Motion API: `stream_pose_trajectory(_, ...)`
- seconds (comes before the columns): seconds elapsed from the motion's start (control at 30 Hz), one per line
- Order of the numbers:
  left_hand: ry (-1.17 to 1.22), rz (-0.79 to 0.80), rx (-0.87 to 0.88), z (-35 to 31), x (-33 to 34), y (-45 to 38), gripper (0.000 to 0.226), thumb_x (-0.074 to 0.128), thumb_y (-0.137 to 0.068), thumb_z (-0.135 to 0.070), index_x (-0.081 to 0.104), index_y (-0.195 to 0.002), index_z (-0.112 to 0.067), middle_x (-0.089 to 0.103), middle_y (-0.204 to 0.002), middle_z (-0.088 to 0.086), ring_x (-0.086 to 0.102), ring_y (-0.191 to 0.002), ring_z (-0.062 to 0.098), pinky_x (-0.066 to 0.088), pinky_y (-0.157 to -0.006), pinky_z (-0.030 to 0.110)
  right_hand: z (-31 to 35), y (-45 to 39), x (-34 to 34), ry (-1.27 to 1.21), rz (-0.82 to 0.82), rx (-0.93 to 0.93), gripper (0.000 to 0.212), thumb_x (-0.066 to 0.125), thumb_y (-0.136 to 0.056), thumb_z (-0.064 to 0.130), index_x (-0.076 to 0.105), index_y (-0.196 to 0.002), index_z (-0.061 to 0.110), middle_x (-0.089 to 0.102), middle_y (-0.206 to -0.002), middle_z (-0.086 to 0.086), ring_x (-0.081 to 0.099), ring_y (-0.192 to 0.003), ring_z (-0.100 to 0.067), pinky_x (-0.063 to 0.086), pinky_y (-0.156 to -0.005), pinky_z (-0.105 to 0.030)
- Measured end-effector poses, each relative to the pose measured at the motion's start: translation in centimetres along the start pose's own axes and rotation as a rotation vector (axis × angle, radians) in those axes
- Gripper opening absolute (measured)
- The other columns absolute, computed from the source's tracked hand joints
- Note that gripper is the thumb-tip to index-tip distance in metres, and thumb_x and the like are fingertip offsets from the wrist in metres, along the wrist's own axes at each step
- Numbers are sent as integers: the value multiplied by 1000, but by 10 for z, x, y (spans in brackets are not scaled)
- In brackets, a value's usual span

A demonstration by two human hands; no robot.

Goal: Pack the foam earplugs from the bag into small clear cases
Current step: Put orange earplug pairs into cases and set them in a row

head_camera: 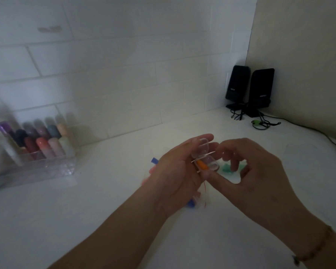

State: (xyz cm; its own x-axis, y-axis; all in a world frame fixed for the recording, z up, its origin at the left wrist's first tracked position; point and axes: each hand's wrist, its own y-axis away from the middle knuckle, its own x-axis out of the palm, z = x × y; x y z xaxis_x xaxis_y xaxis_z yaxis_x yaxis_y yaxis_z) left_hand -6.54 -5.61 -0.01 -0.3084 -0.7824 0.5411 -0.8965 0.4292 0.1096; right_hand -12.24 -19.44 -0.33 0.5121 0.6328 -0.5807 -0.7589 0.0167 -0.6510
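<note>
Here the small clear case (204, 154) sits hinged open between both hands above the white counter (105, 191), lid half up toward the wall, base half down toward the person, long axis roughly near-to-far. An orange earplug (201, 164) lies in the base half, pointing diagonally down-right. The left hand (175, 175) grips the case from the left, fingers curled around it, thumb on top by the lid. The right hand (248, 171) pinches the case's right edge with thumb and fingertips, other fingers loosely curled. Green earplugs (226, 167) lie on the counter behind the right fingers, partly hidden. Blue bits (154, 160) show behind and under the left hand; blurred. A clear box of coloured tubes (45, 146) stands far left. Two black speakers (250, 90) with cables stand in the corner; their logos are unreadable. A bracelet (316, 249) is on the right wrist.
</note>
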Motion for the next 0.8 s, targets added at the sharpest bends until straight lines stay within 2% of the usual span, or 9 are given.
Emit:
stream_pose_trajectory(0.1, 5, 11, 12, -3, -2, -2, 33, 45, -99, -17, 61, -121, 1, 64, -121, 24, 63, -108, 36, 46, -102, 50, -4, 3, 2, 133, 53, -15, 31, 68, -71, 60, 60, -90, 37, 50, -69, 25, 52, -60, 2, 35, -54, -12)
stream_pose_trajectory(0.2, 12, 45, 19, -4, -4, -4, 33, 44, -99, -17, 62, -120, 2, 66, -114, 22, 65, -103, 32, 50, -96, 46, -3, 3, 4, 202, -23, -78, 26, 62, -75, 60, 62, -83, 35, 37, -62, 31, 39, -54, 13, 26, -56, -5)
stream_pose_trajectory(0.27, -24, 102, 7, -7, -6, -2, 35, 49, -93, -19, 62, -120, 1, 66, -116, 21, 66, -102, 30, 53, -92, 42, -6, 3, 3, 193, -39, -129, 28, 54, -79, 57, 66, -84, 32, 42, -64, 27, 38, -54, 7, 27, -58, -4)
stream_pose_trajectory(0.37, -119, 235, -40, -18, -14, -1, 47, 58, -84, -27, 60, -123, -1, 64, -123, 20, 65, -105, 31, 52, -94, 42, -13, 2, 1, 184, -23, -223, 29, 52, -86, 47, 71, -91, 26, 61, -74, 18, 42, -66, 6, 30, -62, -3)
stream_pose_trajectory(0.47, -151, 331, -74, -29, -26, -4, 44, 54, -89, -25, 58, -126, -2, 61, -127, 21, 62, -111, 32, 46, -102, 45, -15, 0, -5, 127, -56, -274, 26, 54, -90, 42, 72, -94, 23, 58, -81, 21, 46, -70, 5, 38, -62, -6)
stream_pose_trajectory(0.53, -158, 382, -73, -31, -33, -7, 38, 51, -91, -20, 60, -125, -3, 61, -128, 18, 61, -113, 32, 44, -104, 46, -15, 0, -8, 109, -79, -298, 27, 54, -90, 40, 71, -94, 20, 64, -81, 16, 51, -68, 3, 43, -61, -12)
stream_pose_trajectory(0.7, -196, 462, -28, -25, -42, -11, 35, 51, -92, -18, 63, -123, -7, 65, -123, 12, 64, -109, 27, 48, -99, 45, -12, 1, -7, 117, -81, -308, 26, 54, -91, 41, 70, -98, 22, 62, -83, 19, 58, -68, -3, 45, -60, -15)
stream_pose_trajectory(0.8, -168, 454, 36, -31, -46, -13, 32, 56, -91, -20, 66, -120, -9, 66, -120, 10, 65, -109, 28, 51, -96, 44, -10, 1, -7, 76, -45, -229, 37, 53, -88, 49, 66, -110, 23, 65, -80, 16, 58, -63, -3, 46, -56, -15)
